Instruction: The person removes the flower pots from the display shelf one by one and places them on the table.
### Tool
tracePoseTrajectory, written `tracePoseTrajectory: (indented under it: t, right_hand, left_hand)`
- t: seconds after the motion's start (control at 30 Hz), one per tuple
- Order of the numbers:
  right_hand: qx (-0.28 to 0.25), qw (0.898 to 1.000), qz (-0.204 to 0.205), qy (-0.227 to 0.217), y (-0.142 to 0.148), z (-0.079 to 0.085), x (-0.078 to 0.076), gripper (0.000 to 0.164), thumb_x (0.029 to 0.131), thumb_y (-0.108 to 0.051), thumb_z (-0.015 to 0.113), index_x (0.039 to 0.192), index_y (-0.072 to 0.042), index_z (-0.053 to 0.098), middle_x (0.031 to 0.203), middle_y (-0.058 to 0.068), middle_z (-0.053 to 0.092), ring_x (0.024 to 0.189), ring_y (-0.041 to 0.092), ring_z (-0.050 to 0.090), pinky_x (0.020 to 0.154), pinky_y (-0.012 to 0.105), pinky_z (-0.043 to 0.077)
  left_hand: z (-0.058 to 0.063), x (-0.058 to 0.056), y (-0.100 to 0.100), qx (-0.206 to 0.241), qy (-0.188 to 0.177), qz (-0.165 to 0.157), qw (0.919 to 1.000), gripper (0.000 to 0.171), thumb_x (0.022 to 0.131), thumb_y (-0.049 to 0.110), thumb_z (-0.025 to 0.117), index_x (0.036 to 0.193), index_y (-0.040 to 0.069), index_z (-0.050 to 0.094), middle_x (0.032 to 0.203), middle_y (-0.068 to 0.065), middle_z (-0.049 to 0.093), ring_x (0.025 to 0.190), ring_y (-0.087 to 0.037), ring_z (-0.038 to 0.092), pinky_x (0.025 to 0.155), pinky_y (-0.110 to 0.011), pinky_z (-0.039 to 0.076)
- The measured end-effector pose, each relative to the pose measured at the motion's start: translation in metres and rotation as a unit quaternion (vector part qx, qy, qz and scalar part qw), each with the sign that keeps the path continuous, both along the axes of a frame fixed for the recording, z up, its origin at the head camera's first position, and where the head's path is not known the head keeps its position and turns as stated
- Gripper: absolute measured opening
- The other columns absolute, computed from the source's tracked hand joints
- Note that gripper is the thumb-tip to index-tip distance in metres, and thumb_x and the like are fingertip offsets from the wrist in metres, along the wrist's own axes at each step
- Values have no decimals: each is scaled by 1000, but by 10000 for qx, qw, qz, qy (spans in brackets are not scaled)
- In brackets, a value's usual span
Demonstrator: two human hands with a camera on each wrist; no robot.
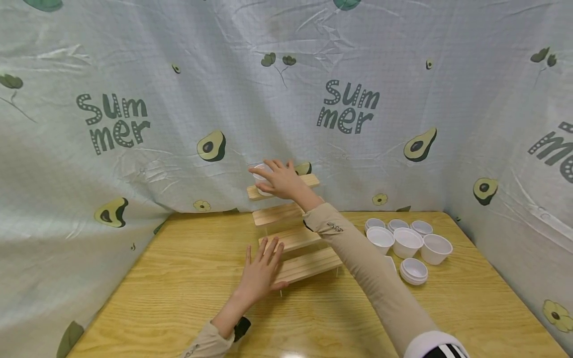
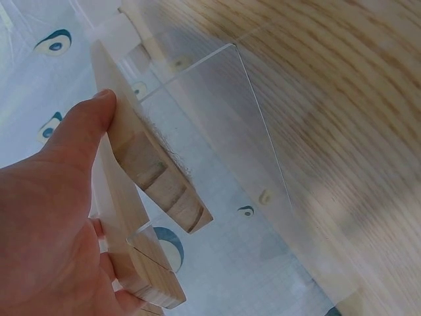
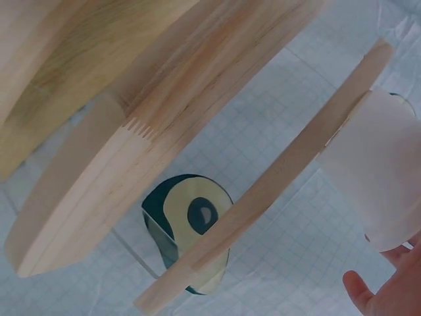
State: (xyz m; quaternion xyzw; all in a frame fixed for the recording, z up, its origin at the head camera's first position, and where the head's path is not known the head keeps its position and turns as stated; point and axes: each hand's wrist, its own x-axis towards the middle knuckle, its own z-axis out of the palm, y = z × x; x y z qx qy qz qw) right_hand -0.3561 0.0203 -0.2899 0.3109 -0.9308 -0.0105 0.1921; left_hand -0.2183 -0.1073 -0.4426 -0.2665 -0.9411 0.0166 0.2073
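Observation:
A tiered wooden rack (image 1: 309, 263) with clear side panels stands on the table. On its top plank (image 3: 270, 178), near the left end, sits a white plastic cup (image 3: 378, 158). My right hand (image 1: 283, 180) reaches over that plank with fingers spread, fingertips at the cup's rim and thumb away from its wall. My left hand (image 1: 259, 276) lies against the left end of the lower tiers. Its fingers stretch up toward the second plank, while the thumb presses the edge of the lowest plank (image 2: 158, 178).
Right of the rack stand several white cups (image 1: 408, 242) and shallower white tubs (image 1: 414, 271). A white flat piece (image 1: 391, 262) shows partly behind my right sleeve. An avocado-print curtain (image 1: 241, 89) hangs behind the wooden table (image 1: 179, 283).

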Motion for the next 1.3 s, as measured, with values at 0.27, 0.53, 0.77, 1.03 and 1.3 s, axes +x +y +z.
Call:
tracePoseTrajectory:
  t: [0.27,0.53,0.77,1.03,1.3]
  right_hand:
    - [-100,9999,104,9,2,-1,2,45,93,-46,35,137,-37,30,143,9,29,131,27,28,99,60,27]
    - [-48,9999,24,146,9,-1,4,44,93,-44,38,135,-37,34,140,11,32,126,28,32,93,54,35]
    - [-128,9992,134,348,20,-5,5,44,91,-45,40,133,-36,37,135,12,38,123,28,35,89,52,37]
    - [-297,9963,392,706,33,-10,10,42,90,-45,44,131,-35,41,131,11,41,120,28,36,84,48,36]
    - [-417,9942,504,851,48,-17,19,43,88,-45,47,130,-35,43,131,12,40,119,29,36,84,48,36]
  left_hand:
    - [1,1,0,-55,-31,23,10000,89,71,60,59,140,11,30,146,-8,27,134,-31,24,99,-60,27]
    - [0,0,0,-15,-77,27,10000,90,71,60,59,140,11,29,147,-8,26,134,-32,23,100,-61,26]
    - [1,1,0,-80,-80,40,9999,90,71,60,59,140,11,29,146,-8,26,134,-32,24,99,-60,27]
    - [1,1,0,-3,-145,-25,9999,89,71,58,60,140,10,29,147,-9,26,134,-33,23,100,-61,26]
    - [0,0,0,-97,-100,2,9999,90,72,61,58,140,11,28,147,-9,25,135,-32,23,100,-60,26]
